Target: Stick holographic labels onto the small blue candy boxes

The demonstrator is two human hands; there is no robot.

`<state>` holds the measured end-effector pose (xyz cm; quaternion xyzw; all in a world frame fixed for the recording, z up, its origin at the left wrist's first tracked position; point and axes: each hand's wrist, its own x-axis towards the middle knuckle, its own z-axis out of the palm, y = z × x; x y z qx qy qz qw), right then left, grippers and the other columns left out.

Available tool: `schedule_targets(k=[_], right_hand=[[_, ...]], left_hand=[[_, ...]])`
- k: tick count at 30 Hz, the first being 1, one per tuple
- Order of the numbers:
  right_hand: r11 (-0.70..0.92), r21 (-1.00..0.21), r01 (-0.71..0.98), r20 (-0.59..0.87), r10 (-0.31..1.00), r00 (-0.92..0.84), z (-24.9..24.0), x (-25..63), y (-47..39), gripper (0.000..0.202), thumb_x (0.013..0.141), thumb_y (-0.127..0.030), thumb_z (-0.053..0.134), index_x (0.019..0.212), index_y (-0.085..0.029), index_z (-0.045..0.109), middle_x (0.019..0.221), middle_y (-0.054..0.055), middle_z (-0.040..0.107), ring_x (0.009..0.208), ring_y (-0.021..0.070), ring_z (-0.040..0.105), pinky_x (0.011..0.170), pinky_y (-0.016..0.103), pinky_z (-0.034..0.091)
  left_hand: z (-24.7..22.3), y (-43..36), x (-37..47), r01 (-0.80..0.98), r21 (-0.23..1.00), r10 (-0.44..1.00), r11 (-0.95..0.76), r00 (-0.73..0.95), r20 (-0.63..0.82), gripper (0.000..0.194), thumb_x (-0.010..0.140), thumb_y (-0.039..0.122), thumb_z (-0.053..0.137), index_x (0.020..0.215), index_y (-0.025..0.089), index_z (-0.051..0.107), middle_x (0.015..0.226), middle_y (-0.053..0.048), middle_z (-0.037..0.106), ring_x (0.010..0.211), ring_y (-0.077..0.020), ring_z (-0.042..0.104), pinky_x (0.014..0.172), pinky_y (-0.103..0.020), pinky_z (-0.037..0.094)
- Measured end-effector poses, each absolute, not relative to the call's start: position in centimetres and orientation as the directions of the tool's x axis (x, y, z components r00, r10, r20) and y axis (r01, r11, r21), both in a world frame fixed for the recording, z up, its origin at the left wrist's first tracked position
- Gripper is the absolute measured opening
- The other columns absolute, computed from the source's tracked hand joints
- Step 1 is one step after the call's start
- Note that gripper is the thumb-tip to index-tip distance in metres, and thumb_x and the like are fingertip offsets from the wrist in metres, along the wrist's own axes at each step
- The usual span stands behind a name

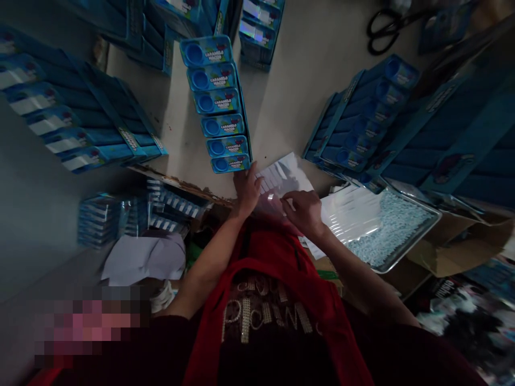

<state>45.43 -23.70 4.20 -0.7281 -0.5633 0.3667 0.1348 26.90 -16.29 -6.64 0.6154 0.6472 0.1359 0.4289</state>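
Note:
A row of small blue cartons printed "CARAMELO MACIZO" stands in front of me in a display box. At its near end is my left hand, fingers apart, its fingertips against or just beside the lowest carton. My right hand is closed in a pinch on a small, shiny, see-through piece, perhaps a clear sticker. Under and between the hands lies a white sheet with pale strips on it. Dim light hides the exact fingertip contacts.
More blue carton stacks stand left and right. Black-handled scissors lie at the far right. A metal tray of pale blue wrapped pieces and clear-striped sheets sits to my right. A cardboard box is beyond it.

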Motion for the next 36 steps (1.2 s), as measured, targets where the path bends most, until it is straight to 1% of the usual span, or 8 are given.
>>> schedule_targets(k=[3,6,9,12,21,26,30,36], right_hand=[[-0.613,-0.689,0.387,-0.559,0.789,0.254,7.4,45.1,-22.3,0.023,0.091,-0.046,0.079,0.086,-0.025,0.077,0.054,-0.007,0.048,0.054,0.0133,0.04,0.064,0.032,0.033],[-0.706,-0.699,0.115,-0.673,0.703,0.231,8.7,45.2,-20.4,0.033,0.079,-0.053,0.089,0.081,-0.023,0.075,0.055,-0.008,0.045,0.055,0.011,0.036,0.058,0.03,0.026],[-0.732,-0.678,-0.061,-0.728,0.657,0.196,9.2,45.4,-18.7,0.039,0.068,-0.053,0.095,0.078,-0.022,0.074,0.057,-0.007,0.049,0.056,0.0101,0.036,0.058,0.029,0.024],[-0.767,-0.63,-0.122,-0.775,0.613,0.153,10.5,45.1,-17.4,0.039,0.061,-0.05,0.098,0.074,-0.022,0.073,0.055,-0.007,0.05,0.055,0.0097,0.035,0.055,0.028,0.021],[-0.76,-0.635,-0.139,-0.772,0.629,0.089,15.2,43.4,-15.3,0.04,0.061,-0.049,0.102,0.072,-0.022,0.074,0.062,-0.003,0.065,0.056,0.0097,0.045,0.054,0.027,0.03],[-0.705,-0.705,-0.08,-0.707,0.688,0.163,14.7,42.5,-13.6,0.039,0.062,-0.052,0.101,0.072,-0.022,0.078,0.063,-0.001,0.066,0.057,0.0121,0.051,0.051,0.027,0.037],[-0.583,-0.812,0.024,-0.557,0.786,0.267,13.2,40.0,-8.9,0.037,0.073,-0.057,0.094,0.079,-0.023,0.079,0.065,-0.001,0.064,0.056,0.0146,0.055,0.044,0.028,0.043],[-0.341,-0.922,0.181,-0.316,0.936,0.154,9.1,37.0,2.4,0.043,0.084,-0.063,0.086,0.088,-0.021,0.077,0.075,0.002,0.066,0.07,0.0197,0.07,0.051,0.03,0.056]], left_hand=[[-3.8,-17.1,26.9,0.263,0.828,0.833,0.495,0.128,-0.538,0.046,0.104,0.061,0.06,0.115,0.02,0.08,0.121,-0.015,0.08,0.12,-0.0313,0.074,0.111,-0.047,0.057],[0.1,-17.6,26.8,-0.176,0.635,0.652,0.752,0.338,-0.679,0.079,0.092,0.09,0.054,0.102,0.017,0.082,0.098,-0.015,0.083,0.091,-0.027,0.08,0.087,-0.04,0.064],[3.4,-17.5,26.8,-0.328,0.54,0.629,0.775,0.315,-0.711,0.066,0.071,0.077,0.09,0.096,0.016,0.081,0.09,-0.011,0.083,0.081,-0.0223,0.079,0.081,-0.036,0.064],[5.2,-17.0,26.7,-0.36,0.536,0.62,0.764,0.177,-0.764,0.057,0.059,0.058,0.104,0.087,0.016,0.076,0.082,-0.005,0.08,0.073,-0.0166,0.076,0.077,-0.031,0.063],[8.7,-15.2,25.7,-0.47,0.417,0.562,0.778,0.225,-0.796,0.071,0.057,0.063,0.104,0.101,0.017,0.073,0.081,-0.001,0.077,0.064,-0.0127,0.073,0.062,-0.024,0.06],[9.9,-13.5,25.0,-0.43,0.597,0.671,0.678,0.03,-0.741,0.048,0.064,0.051,0.103,0.084,0.018,0.075,0.076,0.0,0.076,0.059,-0.0114,0.07,0.061,-0.024,0.06],[9.3,-9.1,23.4,-0.315,0.811,0.797,0.492,-0.211,-0.565,0.034,0.074,0.046,0.098,0.082,0.019,0.078,0.072,0.002,0.074,0.061,-0.0114,0.07,0.063,-0.024,0.061],[6.3,1.7,21.1,-0.171,0.941,0.878,0.293,-0.342,-0.336,0.026,0.084,0.043,0.093,0.085,0.021,0.079,0.075,0.001,0.076,0.069,-0.0125,0.072,0.066,-0.022,0.06]])
